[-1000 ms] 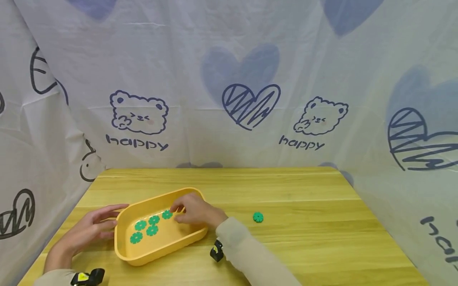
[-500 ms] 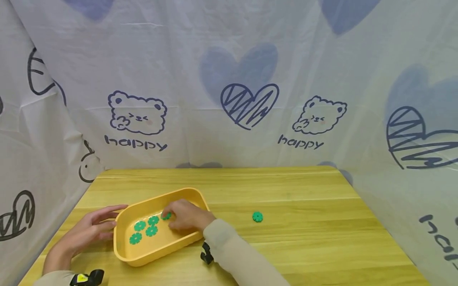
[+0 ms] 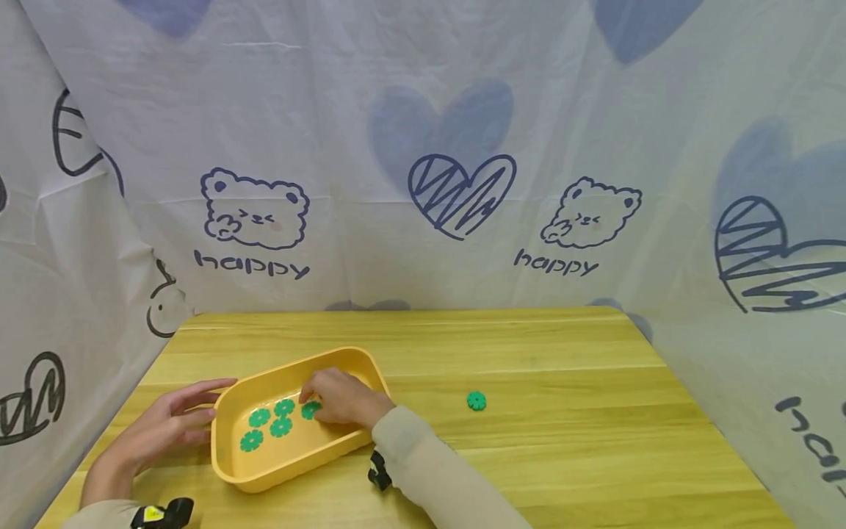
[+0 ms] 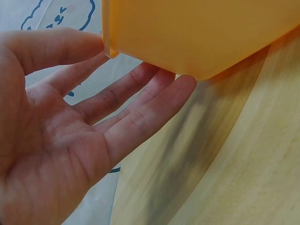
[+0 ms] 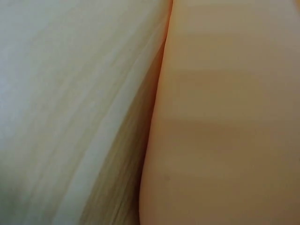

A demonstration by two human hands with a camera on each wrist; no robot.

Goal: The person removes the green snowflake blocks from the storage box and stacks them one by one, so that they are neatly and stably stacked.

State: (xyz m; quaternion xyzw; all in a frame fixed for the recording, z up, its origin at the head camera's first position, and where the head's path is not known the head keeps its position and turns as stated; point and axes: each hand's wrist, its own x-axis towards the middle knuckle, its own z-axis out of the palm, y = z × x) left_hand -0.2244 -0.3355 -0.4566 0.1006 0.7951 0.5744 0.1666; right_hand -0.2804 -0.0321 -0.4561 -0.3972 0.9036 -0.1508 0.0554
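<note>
A yellow plastic tray [image 3: 300, 470] with rounded corners sits at an angle on the table. Several green flower-shaped plastic discs [image 3: 251, 441] lie flat on its floor. My left hand [image 3: 165, 422] is at the tray's left end, fingers relaxed and spread. In the left wrist view, the thumb meets the tray's rim [image 4: 108, 28] and the other fingertips lie along its lower wall. My right hand [image 3: 344, 397] reaches inside the tray, thumb and index finger curled at the edges of one green disc [image 3: 311, 410]. Only the tray's outer wall [image 5: 220, 117] and table show in the right wrist view.
A single green disc [image 3: 476, 401] lies on the wooden table [image 3: 562, 441], right of the tray. A white cloth [image 3: 370, 242] with printed hearts and bears hangs behind and along both sides of the table.
My right hand has moved left and down onto the rightmost disc in the tray, which has shifted slightly toward me. My left hand keeps its place at the tray.
</note>
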